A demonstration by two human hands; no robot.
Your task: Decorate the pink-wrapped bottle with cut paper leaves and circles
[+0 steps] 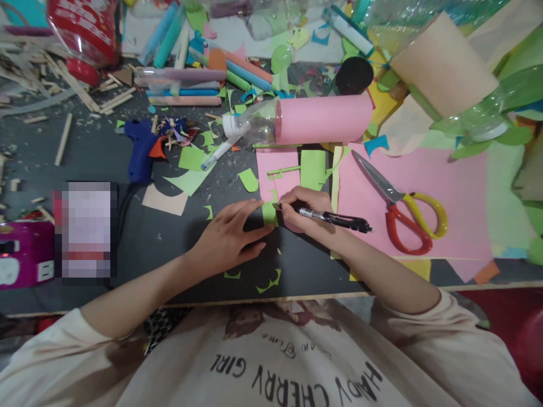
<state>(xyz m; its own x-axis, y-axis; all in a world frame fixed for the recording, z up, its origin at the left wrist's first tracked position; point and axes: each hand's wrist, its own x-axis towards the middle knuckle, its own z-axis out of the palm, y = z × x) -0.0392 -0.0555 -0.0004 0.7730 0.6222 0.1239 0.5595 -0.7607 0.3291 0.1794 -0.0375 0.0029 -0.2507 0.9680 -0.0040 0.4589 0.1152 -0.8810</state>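
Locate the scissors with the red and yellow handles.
In the head view, the scissors lie on the large pink paper to the right of the person's right hand, blade tips pointing toward the pink-wrapped bottle.

It's a cream T-shirt (182,373) here, short loose sleeves (470,333)! Dark capital lettering (311,390) reads CHERRY GIRL, with a reddish-brown printed picture (244,325) beyond.

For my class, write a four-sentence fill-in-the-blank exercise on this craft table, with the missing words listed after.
The right hand holds a black ____.
The left hand touches a small ____ paper strip.
The scissors have one red handle and one ____ handle.
The pink-wrapped bottle has a ____ cap.
Missing words: pen; green; yellow; white.
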